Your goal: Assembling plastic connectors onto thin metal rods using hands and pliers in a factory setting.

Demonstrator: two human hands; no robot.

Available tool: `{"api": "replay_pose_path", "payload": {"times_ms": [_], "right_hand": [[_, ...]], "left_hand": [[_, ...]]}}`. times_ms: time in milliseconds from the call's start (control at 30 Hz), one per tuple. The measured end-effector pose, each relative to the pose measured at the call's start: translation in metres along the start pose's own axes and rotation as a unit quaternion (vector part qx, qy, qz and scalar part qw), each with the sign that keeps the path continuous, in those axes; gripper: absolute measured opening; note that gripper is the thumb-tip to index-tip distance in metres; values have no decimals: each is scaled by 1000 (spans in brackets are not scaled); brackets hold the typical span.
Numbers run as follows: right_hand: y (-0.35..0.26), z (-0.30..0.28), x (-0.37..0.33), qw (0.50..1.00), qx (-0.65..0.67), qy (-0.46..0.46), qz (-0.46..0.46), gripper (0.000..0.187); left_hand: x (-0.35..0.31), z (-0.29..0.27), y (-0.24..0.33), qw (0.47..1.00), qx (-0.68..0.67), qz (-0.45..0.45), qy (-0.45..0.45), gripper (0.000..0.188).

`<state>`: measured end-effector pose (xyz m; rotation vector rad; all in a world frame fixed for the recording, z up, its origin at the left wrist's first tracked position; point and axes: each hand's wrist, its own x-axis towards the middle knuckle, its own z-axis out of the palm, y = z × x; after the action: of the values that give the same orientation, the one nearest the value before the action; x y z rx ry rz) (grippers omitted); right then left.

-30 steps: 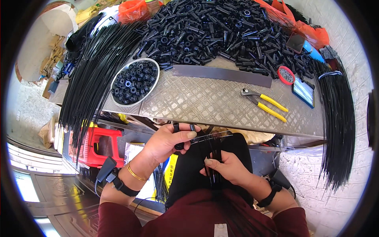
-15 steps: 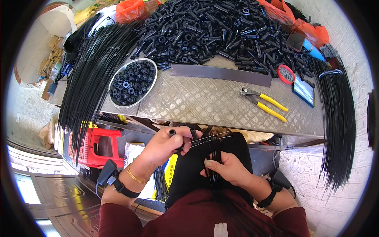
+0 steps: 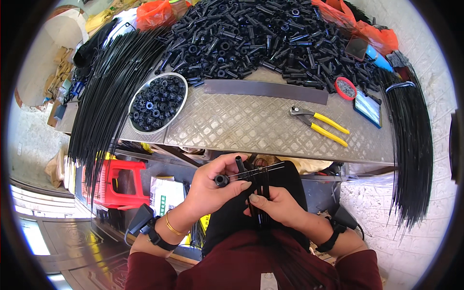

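Note:
Over my lap, my left hand (image 3: 215, 186) is closed around black plastic tubes. One tube (image 3: 240, 164) stands up between its fingers, and the round hollow end of another black piece (image 3: 221, 180) shows beside the palm. Thin shiny rods (image 3: 270, 167) stick out to the right from this hand, crossing a bunch of thin black strips (image 3: 261, 186). My right hand (image 3: 278, 205) pinches those strips between thumb and fingers, just below the crossing. My left thumb is stretched toward the strips. How the rods and strips join is too small to make out.
A table (image 3: 227, 116) ahead carries a large heap of black tubes (image 3: 266, 38), a bowl of black rings (image 3: 157, 104), yellow-handled pliers (image 3: 321, 126), a flat dark bar (image 3: 266, 91), a small red dish (image 3: 345, 88) and a phone (image 3: 367, 108). Long black strips (image 3: 104, 96) hang over its edge.
My left hand has turned, its thumb now stretched right toward the strips and the held tubes shifted in its grip. My right hand keeps its pinch. The whole view has shifted slightly.

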<state>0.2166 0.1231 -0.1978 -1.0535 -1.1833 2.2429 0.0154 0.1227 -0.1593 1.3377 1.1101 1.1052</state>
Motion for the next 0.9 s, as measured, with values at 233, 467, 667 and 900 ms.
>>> {"api": "replay_pose_path", "payload": {"times_ms": [233, 467, 667, 900], "right_hand": [[0, -4, 4, 996, 72, -27, 47, 24], [-9, 0, 7, 995, 103, -14, 7, 31], [-17, 2, 12, 992, 79, -30, -97, 29], [-21, -7, 16, 984, 145, -90, -46, 29]], "left_hand": [[1, 1, -1, 975, -199, -97, -10, 51], [4, 0, -5, 974, -199, -108, 19, 46], [8, 2, -4, 970, -211, -118, 22, 38], [11, -4, -12, 963, -240, -120, -36, 29]]}}
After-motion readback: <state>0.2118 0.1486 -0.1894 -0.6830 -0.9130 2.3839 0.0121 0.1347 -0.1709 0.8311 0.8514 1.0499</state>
